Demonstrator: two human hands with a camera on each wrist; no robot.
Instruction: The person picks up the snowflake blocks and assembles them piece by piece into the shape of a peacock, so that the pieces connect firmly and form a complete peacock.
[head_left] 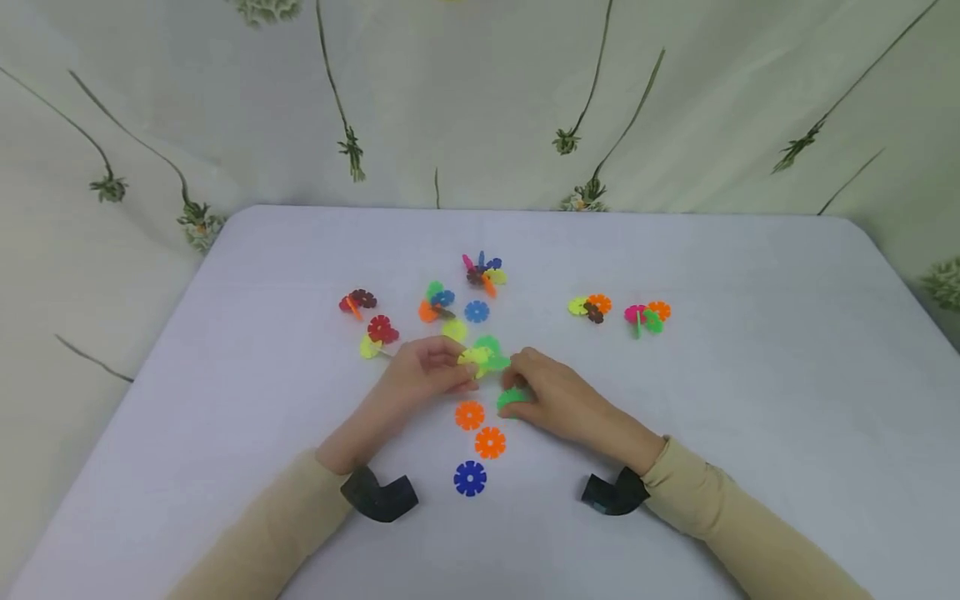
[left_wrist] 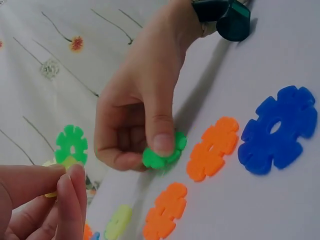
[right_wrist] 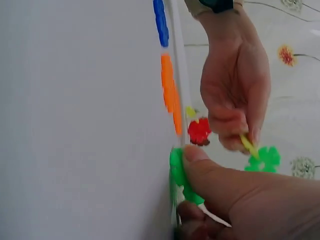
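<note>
My left hand (head_left: 420, 373) pinches a yellow notched plastic disc (head_left: 472, 357) between thumb and fingers. Green discs (head_left: 491, 345) are joined to its far and right side, so the cluster hangs above the tabletop. Close on the right, my right hand (head_left: 562, 398) grips a loose green disc (head_left: 512, 400), with the thumb flat over its face in the left wrist view. Between and below the hands lie two orange discs (head_left: 491, 442) and a dark blue disc (head_left: 470, 478), all flat on the white table.
Joined clusters stand farther back: a multicoloured one (head_left: 482, 273), one with green and blue (head_left: 437, 303), red ones (head_left: 380, 329) at left, and two (head_left: 592, 307) at right. A light blue disc (head_left: 477, 312) and a yellow disc (head_left: 454, 330) lie just beyond my hands.
</note>
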